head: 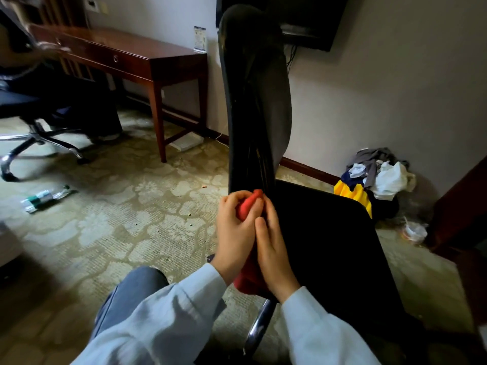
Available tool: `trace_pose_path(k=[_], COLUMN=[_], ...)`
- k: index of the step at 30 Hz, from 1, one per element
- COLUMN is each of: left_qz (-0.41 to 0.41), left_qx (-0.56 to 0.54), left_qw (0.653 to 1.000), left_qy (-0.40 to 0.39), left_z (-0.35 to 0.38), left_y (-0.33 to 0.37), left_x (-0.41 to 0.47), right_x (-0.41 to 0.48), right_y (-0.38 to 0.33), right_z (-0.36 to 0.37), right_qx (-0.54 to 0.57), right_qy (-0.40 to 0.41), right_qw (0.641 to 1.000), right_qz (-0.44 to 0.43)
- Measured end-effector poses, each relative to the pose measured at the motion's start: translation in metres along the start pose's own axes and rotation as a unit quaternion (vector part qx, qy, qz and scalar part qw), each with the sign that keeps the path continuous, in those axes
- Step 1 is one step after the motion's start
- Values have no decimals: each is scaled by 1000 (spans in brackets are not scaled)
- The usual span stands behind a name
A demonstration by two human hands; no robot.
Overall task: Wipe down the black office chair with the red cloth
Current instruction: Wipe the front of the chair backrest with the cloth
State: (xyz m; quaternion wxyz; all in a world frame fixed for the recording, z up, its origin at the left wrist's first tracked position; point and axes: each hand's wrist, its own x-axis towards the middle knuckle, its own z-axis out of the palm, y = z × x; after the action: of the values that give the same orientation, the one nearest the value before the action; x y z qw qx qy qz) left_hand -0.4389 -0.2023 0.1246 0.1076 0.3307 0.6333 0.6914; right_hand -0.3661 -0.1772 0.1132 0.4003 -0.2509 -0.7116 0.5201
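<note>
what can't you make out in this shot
- red cloth: head view, mostly covered by left hand and right hand
- black office chair: base mostly hidden by seat and sleeves
- seated person, upper left: blurred, cut by the frame edge
- bottle on carpet: label too small
</note>
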Motion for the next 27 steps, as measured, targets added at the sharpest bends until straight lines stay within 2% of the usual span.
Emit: trace_pose_path(k=[2,3,4,5,6,7,8,9,11,12,14,16,19,27], left_qz=[-109,-145,-162,-137,-73,2,71,122,150,136,86,93,119,121], left_qx=[-107,-163,-175,-124,-25,79,149,178,143,128,115,127,142,132], left_qw=[986,970,959,963,970,974,974,972,978,982,987,983,978,981], left_qy=[-60,-108,-153,-196,-229,-211,-158,-97,-10,-11,-66,-99,-91,-72], left_z=[-3,-6,-12,-19,-26,-31,-37,-42,-49,-50,-48,-43,-40,-38], left_y=[14,21,28,35,40,44,50,53,58,61,63,62,54,47], left_x=[2,6,10,14,19,25,31,39,54,62,76,82,81,78], right_x=[0,3,7,11,14,17,19,22,28,32,44,57,65,48], right_y=[-5,-7,-9,-11,-14,-16,-18,-21,-30,-35,-45,-52,-58,-39], right_z=[10,11,10,8,7,5,4,4,3,2,3,5,12,19], right_qx=[69,92,109,119,118,107,92,75,36,14,-62,-147,-224,-308], right_qy=[-4,7,20,35,50,67,87,106,128,129,129,132,115,83], right_qw=[998,996,994,992,992,992,992,991,990,989,984,969,957,936], right_qz=[12,18,21,20,14,6,-7,-22,-50,-65,-108,-146,-145,-151])
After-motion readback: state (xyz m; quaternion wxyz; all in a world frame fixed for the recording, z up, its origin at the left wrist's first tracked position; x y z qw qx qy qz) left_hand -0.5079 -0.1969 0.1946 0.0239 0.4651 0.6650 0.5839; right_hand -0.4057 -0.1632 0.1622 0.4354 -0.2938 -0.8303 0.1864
